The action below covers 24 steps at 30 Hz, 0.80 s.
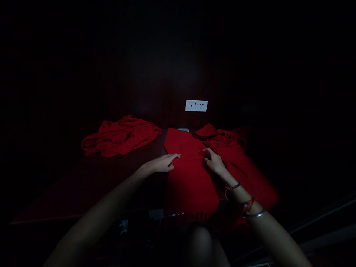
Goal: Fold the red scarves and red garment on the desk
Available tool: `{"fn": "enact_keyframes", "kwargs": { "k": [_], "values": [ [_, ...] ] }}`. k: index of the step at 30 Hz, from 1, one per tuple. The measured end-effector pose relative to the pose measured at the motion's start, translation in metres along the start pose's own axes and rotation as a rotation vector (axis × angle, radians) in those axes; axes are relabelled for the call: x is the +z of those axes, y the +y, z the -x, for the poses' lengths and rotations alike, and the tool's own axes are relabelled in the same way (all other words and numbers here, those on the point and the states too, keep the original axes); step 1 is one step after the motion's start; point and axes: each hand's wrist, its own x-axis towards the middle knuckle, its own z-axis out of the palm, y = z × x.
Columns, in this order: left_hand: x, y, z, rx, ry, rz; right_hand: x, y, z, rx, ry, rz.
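A long red scarf (191, 185) lies flat across the dark table in front of me, its fringed end hanging over the near edge. My left hand (162, 163) rests at the scarf's left border, index finger stretched over the cloth and thumb apart. On the opposite border is my right hand (214, 161), fingers slightly bent, with a gap between thumb and forefinger. Both hands touch the fabric at about the same height. Shadow hides the undersides of the fingers.
A crumpled heap of red cloth (122, 135) lies at the back left of the table. More red cloth (244, 170), with a bunched fringe behind it, spreads to the right. A white socket plate (196, 105) is on the dark wall. My knee (201, 241) shows below the table edge.
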Motion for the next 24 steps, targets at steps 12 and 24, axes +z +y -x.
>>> {"fn": "enact_keyframes", "kwargs": {
  "k": [12, 24],
  "values": [
    [-0.005, -0.009, 0.002, 0.134, -0.006, -0.059, 0.007, -0.027, 0.036, -0.337, 0.035, 0.266],
    [-0.014, -0.009, 0.006, 0.115, 0.006, -0.105, 0.007, -0.010, 0.047, -0.486, -0.313, 0.273]
  ]
}}
